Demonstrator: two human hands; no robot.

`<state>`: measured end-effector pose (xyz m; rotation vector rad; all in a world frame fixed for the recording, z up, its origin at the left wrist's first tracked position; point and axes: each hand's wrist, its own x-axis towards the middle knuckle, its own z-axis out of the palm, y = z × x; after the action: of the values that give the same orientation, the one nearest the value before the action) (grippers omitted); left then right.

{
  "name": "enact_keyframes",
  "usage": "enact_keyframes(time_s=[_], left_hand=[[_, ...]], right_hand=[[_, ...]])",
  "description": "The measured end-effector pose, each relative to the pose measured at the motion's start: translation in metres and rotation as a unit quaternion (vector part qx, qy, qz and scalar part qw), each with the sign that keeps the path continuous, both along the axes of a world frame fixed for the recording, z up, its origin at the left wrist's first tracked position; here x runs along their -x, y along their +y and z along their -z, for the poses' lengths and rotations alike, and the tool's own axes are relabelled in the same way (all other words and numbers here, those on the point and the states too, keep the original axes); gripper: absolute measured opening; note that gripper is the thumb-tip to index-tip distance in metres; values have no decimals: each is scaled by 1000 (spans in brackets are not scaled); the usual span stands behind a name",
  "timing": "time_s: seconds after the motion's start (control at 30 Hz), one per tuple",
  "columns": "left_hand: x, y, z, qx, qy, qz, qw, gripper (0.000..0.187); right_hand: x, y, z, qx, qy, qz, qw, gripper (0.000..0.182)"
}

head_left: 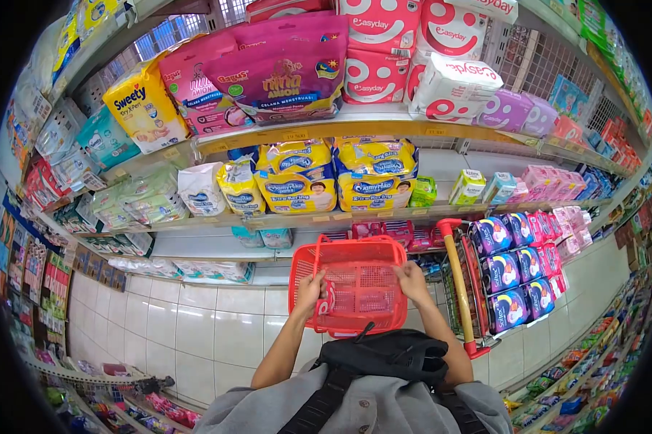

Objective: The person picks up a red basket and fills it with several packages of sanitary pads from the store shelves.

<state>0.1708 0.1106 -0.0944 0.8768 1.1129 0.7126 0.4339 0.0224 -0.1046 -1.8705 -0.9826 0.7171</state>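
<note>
A red shopping basket point(295, 278) is in front of my body, with its mesh floor visible. Over its left side, my left hand point(311, 290) is closed on the edge of a thin, see-through plastic wrapper point(362, 278). The wrapper has a red and white print near that hand. At the basket's right side, my right hand point(413, 281) pinches the wrapper's other edge, so it spans the space between both hands. What supports the basket is hidden.
Shelves ahead hold yellow diaper packs point(297, 192), purple packs point(290, 69) and red-white packs point(373, 76). At right stands a cart with a yellow-red handle point(462, 289), beside stacked blue and pink packs point(504, 271). Tiled floor point(189, 333) shows below; more goods line both sides.
</note>
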Motion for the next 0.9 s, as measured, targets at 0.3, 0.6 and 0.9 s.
enact_keyframes(time_s=[0.3,0.6,0.9], left_hand=[[-40,-5,-9,41,-103,93,990,45],[17,-11,25,137,-77,-35,987,47],[47,-32,26,151,-70,-72,983,48]], right_hand=[[72,61,-21,-6,230,-215,949,15],[42,76,-99,-65,137,-327,933,17],[-33,96,-347,-400,-215,-228,861,17]])
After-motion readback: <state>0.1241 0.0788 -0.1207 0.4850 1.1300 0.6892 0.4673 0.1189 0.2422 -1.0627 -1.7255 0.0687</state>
